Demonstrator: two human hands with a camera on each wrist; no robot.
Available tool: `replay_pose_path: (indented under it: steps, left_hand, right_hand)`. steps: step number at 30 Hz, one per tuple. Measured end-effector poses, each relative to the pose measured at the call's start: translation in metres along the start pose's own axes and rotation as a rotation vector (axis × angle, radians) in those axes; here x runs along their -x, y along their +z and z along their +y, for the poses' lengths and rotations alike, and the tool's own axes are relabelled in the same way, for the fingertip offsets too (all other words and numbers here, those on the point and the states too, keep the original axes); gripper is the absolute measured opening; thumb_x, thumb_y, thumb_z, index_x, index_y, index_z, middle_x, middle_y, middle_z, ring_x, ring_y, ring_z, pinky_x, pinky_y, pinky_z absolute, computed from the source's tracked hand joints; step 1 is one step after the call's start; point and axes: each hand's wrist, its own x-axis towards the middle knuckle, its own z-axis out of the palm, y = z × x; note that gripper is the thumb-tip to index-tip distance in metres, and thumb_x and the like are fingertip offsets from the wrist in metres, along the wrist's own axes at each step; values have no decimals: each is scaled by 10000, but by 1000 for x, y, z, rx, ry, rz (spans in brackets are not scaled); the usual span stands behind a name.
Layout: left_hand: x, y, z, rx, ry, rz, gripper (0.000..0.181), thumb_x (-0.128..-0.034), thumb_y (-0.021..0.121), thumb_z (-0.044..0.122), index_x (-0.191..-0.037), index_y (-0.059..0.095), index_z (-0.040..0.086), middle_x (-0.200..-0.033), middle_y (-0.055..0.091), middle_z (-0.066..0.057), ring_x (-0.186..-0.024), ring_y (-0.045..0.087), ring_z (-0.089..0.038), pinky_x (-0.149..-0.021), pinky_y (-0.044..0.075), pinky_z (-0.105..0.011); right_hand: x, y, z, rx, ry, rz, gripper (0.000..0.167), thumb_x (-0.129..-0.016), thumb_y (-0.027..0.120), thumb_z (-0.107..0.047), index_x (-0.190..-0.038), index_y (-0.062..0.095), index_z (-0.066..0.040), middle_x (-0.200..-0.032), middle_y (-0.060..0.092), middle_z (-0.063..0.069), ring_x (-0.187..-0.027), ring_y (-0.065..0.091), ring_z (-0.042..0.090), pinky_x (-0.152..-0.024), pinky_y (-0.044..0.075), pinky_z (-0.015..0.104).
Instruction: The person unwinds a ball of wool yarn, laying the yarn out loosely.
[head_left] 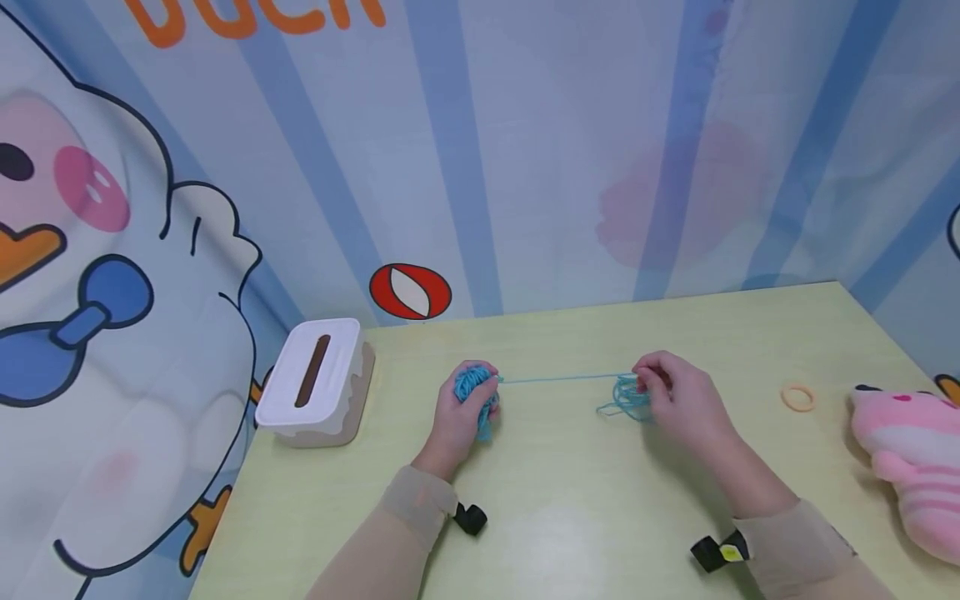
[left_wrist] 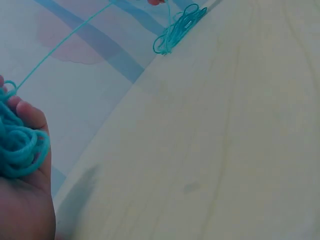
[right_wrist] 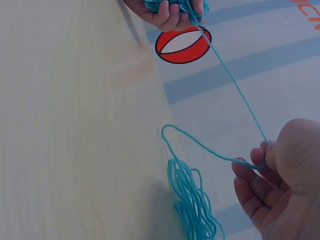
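Note:
A bundle of teal yarn is gripped in my left hand, its loops bulging out past the thumb. From it a single strand runs taut across to my right hand, which pinches it between thumb and fingertips. In the right wrist view the strand bends at that pinch and drops in a slack curve to a loose pile of looped yarn. That pile lies on the table just left of my right hand.
On the left stands a white-lidded tissue box with a brown slot. To the right lie a light orange ring and a pink striped plush toy. A printed cloth backdrop rises behind the pale wooden table.

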Motion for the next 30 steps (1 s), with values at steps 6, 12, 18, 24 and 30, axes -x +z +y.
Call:
replay_pose_path:
  steps: [6, 12, 18, 24, 30]
  left_hand:
    - [-1, 0, 0, 6, -1, 21, 216, -1092, 639, 179, -1245, 634, 26, -906, 660, -31, -740, 650, -162, -718, 618, -257]
    - [-2, 0, 0, 72, 6, 32, 106, -1079, 592, 119, -1173, 547, 100, -948, 612, -51, -772, 633, -214, -715, 605, -285]
    - [-2, 0, -1, 107, 13, 17, 85, -1071, 563, 94, -1127, 502, 113, -1011, 597, -67, -800, 624, -207, -729, 606, -290]
    - [-2, 0, -1, 118, 1, -7, 74, -1084, 544, 93, -1135, 508, 131, -1172, 672, -100, -827, 628, -223, -758, 606, -267]
    - [-2, 0, -1, 111, -16, -36, 353, -1099, 540, 112, -1446, 498, 61, -1070, 624, -67, -848, 605, -227, -768, 598, -277]
  right_hand:
    - [1, -16, 19, 55, 26, 14, 200, -1145, 574, -141, -1195, 710, -3, -1001, 772, 124, -896, 678, 233, -757, 531, 261]
    - [1, -26, 34, 104, 60, 33, 224, -1152, 559, -163, -1180, 709, 1, -975, 771, 133, -854, 660, 225, -740, 514, 313]
    - [3, -28, 49, 138, 163, 10, 266, -1156, 529, -179, -1221, 680, 30, -1058, 756, 216, -928, 676, 346, -812, 554, 475]
    - [2, -25, 50, 233, 182, -62, 289, -1128, 550, -151, -1245, 689, 74, -1192, 744, 313, -1038, 703, 478, -900, 562, 637]
    - [1, -10, 35, 319, 125, -56, 278, -1086, 594, -140, -1237, 738, 45, -1314, 680, 352, -1201, 621, 598, -1005, 525, 713]
